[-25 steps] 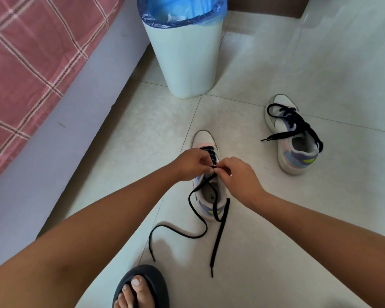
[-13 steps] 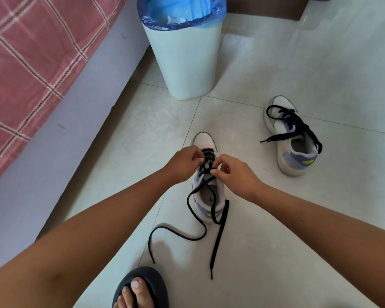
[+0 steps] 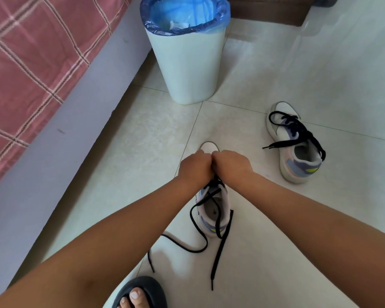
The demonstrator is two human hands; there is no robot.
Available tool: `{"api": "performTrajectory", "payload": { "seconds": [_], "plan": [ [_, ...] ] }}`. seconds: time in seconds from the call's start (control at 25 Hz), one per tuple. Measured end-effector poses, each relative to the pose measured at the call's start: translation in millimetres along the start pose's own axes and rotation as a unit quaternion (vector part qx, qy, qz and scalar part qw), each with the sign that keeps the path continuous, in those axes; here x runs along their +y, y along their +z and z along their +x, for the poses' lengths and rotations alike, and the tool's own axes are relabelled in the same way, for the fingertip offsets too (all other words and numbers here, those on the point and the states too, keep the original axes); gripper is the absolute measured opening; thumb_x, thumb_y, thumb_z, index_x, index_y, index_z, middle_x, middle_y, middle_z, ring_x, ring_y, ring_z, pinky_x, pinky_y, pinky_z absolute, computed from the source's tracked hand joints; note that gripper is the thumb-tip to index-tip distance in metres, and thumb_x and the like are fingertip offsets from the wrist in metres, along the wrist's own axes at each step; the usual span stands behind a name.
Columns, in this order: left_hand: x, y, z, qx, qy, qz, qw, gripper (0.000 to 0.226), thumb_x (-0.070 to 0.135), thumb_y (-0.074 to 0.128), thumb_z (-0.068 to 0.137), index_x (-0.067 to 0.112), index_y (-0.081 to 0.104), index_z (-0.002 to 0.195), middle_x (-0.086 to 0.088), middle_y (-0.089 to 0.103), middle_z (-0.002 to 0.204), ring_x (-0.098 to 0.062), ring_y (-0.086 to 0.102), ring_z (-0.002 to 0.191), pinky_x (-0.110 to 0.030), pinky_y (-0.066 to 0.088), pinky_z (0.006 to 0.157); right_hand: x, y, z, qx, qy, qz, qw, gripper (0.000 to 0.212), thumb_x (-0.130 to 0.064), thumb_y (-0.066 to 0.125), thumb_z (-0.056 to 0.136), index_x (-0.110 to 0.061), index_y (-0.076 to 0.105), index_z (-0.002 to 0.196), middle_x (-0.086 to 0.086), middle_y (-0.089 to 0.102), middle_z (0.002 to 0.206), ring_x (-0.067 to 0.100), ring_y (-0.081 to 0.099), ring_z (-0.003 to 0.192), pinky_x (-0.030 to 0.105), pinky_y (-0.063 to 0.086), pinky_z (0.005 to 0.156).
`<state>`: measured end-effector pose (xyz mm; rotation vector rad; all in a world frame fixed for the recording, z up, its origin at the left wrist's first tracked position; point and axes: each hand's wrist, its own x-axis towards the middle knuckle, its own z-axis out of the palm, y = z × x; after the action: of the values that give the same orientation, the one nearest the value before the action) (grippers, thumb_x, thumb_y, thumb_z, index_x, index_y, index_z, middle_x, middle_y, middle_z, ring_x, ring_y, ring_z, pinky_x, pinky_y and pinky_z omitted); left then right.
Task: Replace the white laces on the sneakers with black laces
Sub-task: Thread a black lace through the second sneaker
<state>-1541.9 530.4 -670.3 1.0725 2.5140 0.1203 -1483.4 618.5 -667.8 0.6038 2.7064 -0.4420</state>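
A white and pastel sneaker stands on the tiled floor in front of me, toe pointing away. A black lace is threaded through its eyelets, and both loose ends trail over the heel onto the floor. My left hand and my right hand are side by side over the forefoot, fingers curled down at the lace rows; the fingertips are hidden. A second sneaker with a loose black lace lies to the right.
A white bin with a blue liner stands ahead, paper inside it. A bed with a pink checked cover runs along the left. My foot in a dark slipper is at the bottom edge.
Both hands have moved forward along the sneaker from the upper eyelets to the rows near the toe. The loose lace ends lie as before.
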Motion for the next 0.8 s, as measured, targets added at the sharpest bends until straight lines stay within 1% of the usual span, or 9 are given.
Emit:
{"api": "performTrajectory", "payload": {
  "seconds": [0.08,0.2,0.36,0.44,0.52,0.56,0.64,0.68,0.8],
  "plan": [
    [5,-4,7,-0.018,-0.043,-0.01,0.999,0.015,0.007,0.044,0.087,0.005,0.06,0.087,-0.009,0.06,0.096,-0.028,0.06,0.087,-0.028,0.039,0.065,-9,-9,6,-0.03,-0.028,-0.099,0.994,0.025,-0.004,0.045,0.091,-0.007,0.057,0.113,0.008,0.061,0.112,0.027,0.06,0.103,0.03,0.039,0.07],
    [3,-8,13,-0.026,-0.077,-0.021,0.996,0.018,-0.001,0.043,0.084,0.006,0.054,0.071,-0.01,0.06,0.086,-0.029,0.058,0.081,-0.028,0.038,0.064,-11,-8,4,-0.057,-0.092,-0.15,0.983,0.028,0.001,0.043,0.091,-0.002,0.054,0.117,0.011,0.059,0.117,0.028,0.061,0.104,0.029,0.039,0.069],
    [1,4,2,0.006,0.013,-0.029,0.999,0.018,0.001,0.042,0.09,0.001,0.055,0.102,-0.017,0.054,0.108,-0.033,0.057,0.093,-0.03,0.035,0.067,8,7,-5,0.002,-0.132,-0.134,0.982,0.029,0.002,0.039,0.093,-0.001,0.045,0.121,0.014,0.054,0.119,0.028,0.059,0.104,0.03,0.042,0.074],
    [-8,14,-5,0.037,0.007,-0.127,0.991,0.012,0.006,0.044,0.092,0.002,0.053,0.097,-0.016,0.054,0.104,-0.031,0.055,0.091,-0.029,0.034,0.068,20,19,-11,0.105,-0.163,-0.095,0.977,0.023,0.007,0.059,0.08,0.001,0.054,0.101,0.016,0.061,0.096,0.029,0.064,0.077,0.029,0.038,0.057],
    [-14,23,-12,0.069,-0.028,-0.234,0.969,0.007,0.01,0.048,0.092,0.007,0.052,0.087,-0.012,0.054,0.095,-0.026,0.054,0.086,-0.025,0.035,0.069,30,34,-18,0.133,-0.156,-0.04,0.978,0.031,0.014,0.075,0.058,0.0,0.056,0.079,0.014,0.059,0.07,0.027,0.058,0.049,0.025,0.031,0.043],
    [-15,27,-15,0.075,-0.04,-0.261,0.962,0.007,0.01,0.05,0.091,0.009,0.051,0.084,-0.009,0.053,0.093,-0.023,0.053,0.084,-0.023,0.035,0.068,30,40,-19,0.107,-0.141,0.011,0.984,0.026,0.013,0.073,0.063,0.001,0.056,0.08,0.015,0.058,0.072,0.029,0.059,0.052,0.027,0.033,0.045],
    [-16,31,-18,0.083,-0.054,-0.294,0.95,0.008,0.01,0.052,0.092,0.007,0.054,0.085,-0.005,0.051,0.091,-0.018,0.051,0.082,-0.017,0.036,0.066,27,42,-17,0.09,-0.076,0.093,0.989,0.008,-0.002,0.054,0.09,0.003,0.054,0.097,0.016,0.058,0.091,0.034,0.06,0.077,0.032,0.038,0.061],
    [-16,30,-19,0.094,-0.055,-0.305,0.946,0.007,0.01,0.053,0.092,0.005,0.056,0.088,-0.004,0.051,0.091,-0.016,0.051,0.083,-0.017,0.038,0.07,28,38,-16,0.082,-0.041,0.137,0.986,0.014,-0.01,0.046,0.096,0.001,0.052,0.102,0.013,0.056,0.096,0.031,0.057,0.083,0.032,0.038,0.067],
    [-17,25,-23,0.13,-0.038,-0.298,0.945,0.011,0.015,0.056,0.091,0.006,0.059,0.095,-0.001,0.051,0.094,-0.018,0.055,0.086,-0.029,0.047,0.077,32,23,-18,0.084,0.001,0.261,0.962,0.016,-0.023,0.05,0.096,-0.007,0.054,0.093,0.005,0.056,0.087,0.022,0.052,0.079,0.029,0.037,0.068]
  ]
}}
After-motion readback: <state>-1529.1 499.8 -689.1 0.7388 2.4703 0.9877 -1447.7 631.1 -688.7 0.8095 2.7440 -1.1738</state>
